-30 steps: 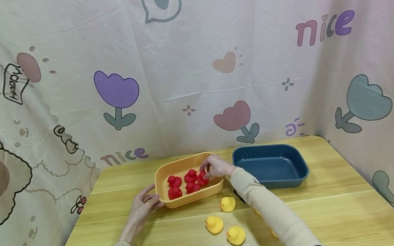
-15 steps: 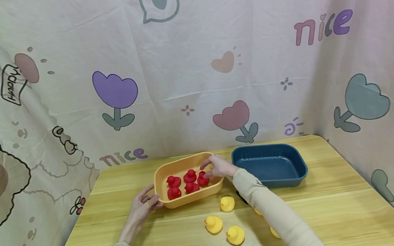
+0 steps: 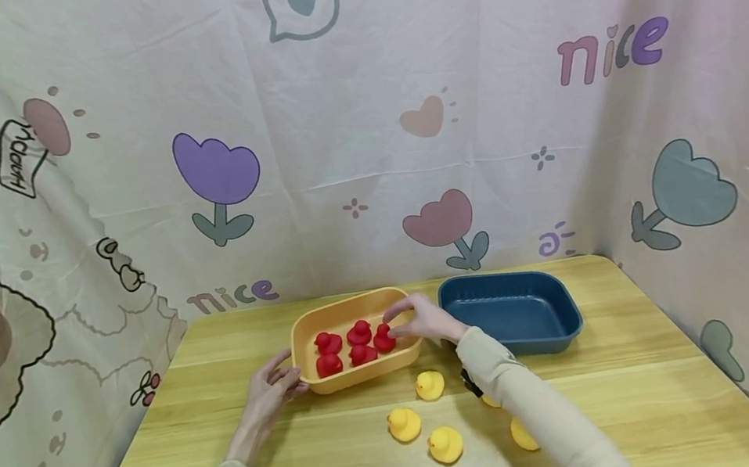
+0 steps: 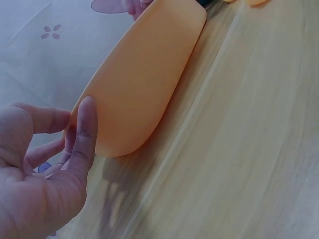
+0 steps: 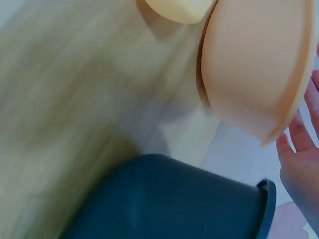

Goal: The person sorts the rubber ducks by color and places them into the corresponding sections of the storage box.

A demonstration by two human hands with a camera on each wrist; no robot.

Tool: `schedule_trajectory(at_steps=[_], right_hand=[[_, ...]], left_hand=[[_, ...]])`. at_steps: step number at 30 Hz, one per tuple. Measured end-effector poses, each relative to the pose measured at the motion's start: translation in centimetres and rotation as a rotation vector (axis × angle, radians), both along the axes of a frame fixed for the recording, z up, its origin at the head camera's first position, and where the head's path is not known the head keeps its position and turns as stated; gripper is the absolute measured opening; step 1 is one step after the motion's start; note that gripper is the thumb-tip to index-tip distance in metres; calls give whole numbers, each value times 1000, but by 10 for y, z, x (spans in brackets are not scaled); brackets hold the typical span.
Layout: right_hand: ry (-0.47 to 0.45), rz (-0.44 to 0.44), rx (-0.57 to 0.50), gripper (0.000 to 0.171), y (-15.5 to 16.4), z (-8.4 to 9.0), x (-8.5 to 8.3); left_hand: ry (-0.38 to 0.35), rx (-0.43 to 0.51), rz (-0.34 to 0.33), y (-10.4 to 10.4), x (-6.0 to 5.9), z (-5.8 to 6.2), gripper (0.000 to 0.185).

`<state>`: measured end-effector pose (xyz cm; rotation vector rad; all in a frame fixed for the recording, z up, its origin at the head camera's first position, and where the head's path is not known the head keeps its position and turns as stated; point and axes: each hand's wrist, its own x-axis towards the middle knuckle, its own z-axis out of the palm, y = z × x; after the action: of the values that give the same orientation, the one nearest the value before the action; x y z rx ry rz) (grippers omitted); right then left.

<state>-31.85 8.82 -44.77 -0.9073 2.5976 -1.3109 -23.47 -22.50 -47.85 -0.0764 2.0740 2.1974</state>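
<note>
An orange tray (image 3: 365,377) stands on the table with several red rubber ducks (image 3: 329,365) inside. My left hand (image 3: 269,389) grips the tray's left corner; in the left wrist view, its fingers and thumb lie on either side of the corner of the orange wall (image 4: 144,74). Over the tray's right end is my right hand (image 3: 425,320), its fingers spread and holding nothing. The rightmost red duck (image 3: 384,339) rests on the tray floor just left of those fingertips. In the right wrist view, part of the right hand (image 5: 304,164) shows beyond the tray's rim.
A blue tray (image 3: 509,314) with nothing in it stands right of the orange one. Several yellow rubber ducks (image 3: 404,424) lie on the wooden table (image 3: 218,341), some partly behind the right sleeve (image 3: 547,408). A patterned cloth (image 3: 345,229) hangs behind.
My right hand has let go of the rightmost red duck and moved slightly right, with its fingers opening. My left hand keeps its place on the tray.
</note>
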Motion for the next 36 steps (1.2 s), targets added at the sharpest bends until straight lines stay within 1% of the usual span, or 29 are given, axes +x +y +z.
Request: schedule_trajectory(at_steps=[5, 9, 12, 17, 20, 23, 27, 30, 33, 36], right_hand=[[9, -13, -22, 26, 13, 7, 10], [41, 0, -40, 25, 23, 16, 24], [72, 7, -48, 24, 32, 20, 34], [75, 7, -94, 26, 51, 22, 51], [57, -24, -125, 26, 64, 26, 64], [48, -53, -161, 25, 73, 34, 81], [63, -57, -201, 24, 84, 43, 99], [76, -46, -224, 25, 93, 40, 103], [75, -47, -245, 26, 104, 31, 100], [54, -71, -257, 28, 116, 22, 96]], left_hand=[[18, -2, 33, 4, -1, -3, 57], [33, -1, 66, 6, 0, -6, 56], [38, -1, 95, 8, 1, -7, 53], [41, -10, 134, 12, 2, -8, 51], [47, -8, 146, 14, 3, -8, 52], [69, 5, 157, 14, 3, -9, 52], [80, 19, 181, 8, 4, -9, 52], [76, 16, 201, 1, 5, -9, 51], [67, -8, 207, -7, 5, -7, 51], [59, -19, 220, -16, 6, -6, 51]])
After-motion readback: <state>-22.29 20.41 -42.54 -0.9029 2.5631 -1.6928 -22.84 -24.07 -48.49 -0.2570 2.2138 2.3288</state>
